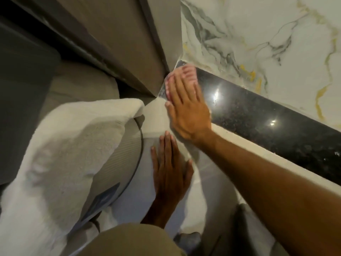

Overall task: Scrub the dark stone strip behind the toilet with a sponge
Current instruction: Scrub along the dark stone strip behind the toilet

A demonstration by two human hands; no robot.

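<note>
The dark speckled stone strip (pixel 258 117) runs from the corner at centre down to the right, glossy with light glints. My right hand (pixel 186 109) presses a pink sponge (pixel 184 71) flat onto the strip's far left end, right in the corner; the fingers cover most of the sponge. My left hand (pixel 169 172) lies flat with fingers spread on the white toilet tank top (pixel 151 126), holding nothing.
A white towel (pixel 64 154) is draped at the left beside the toilet. A grey wall panel (pixel 129 43) meets the marble wall (pixel 258 34) at the corner. A pale ledge edge (pixel 230 133) borders the strip's near side.
</note>
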